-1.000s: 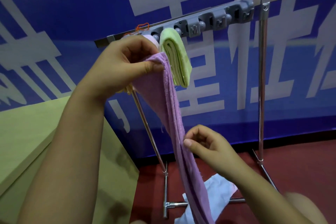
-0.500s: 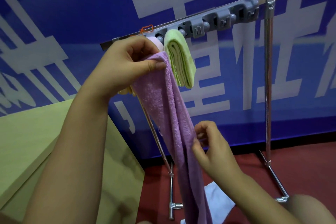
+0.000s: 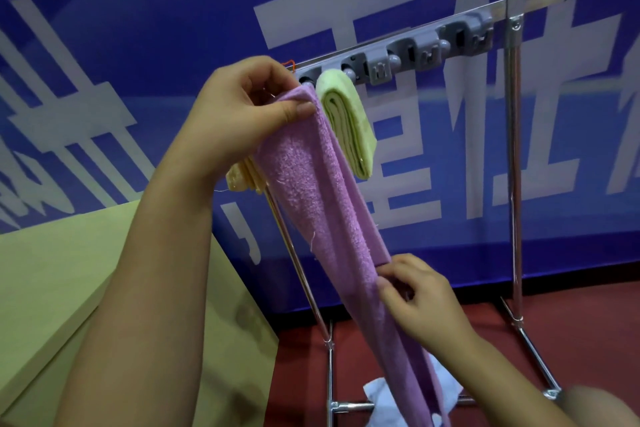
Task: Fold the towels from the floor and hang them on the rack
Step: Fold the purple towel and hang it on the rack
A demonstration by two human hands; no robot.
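Purple towel (image 3: 311, 191) hangs long, top at rack (image 3: 426, 35) beside folded green towel (image 3: 349, 121). Left hand (image 3: 242, 111) grip pinches its top; right hand (image 3: 419, 305) grip pinches lower edge.

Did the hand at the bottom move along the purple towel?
Cannot tell: the camera shifted, and the right hand pinches the purple towel about equally far below the green towel as before.
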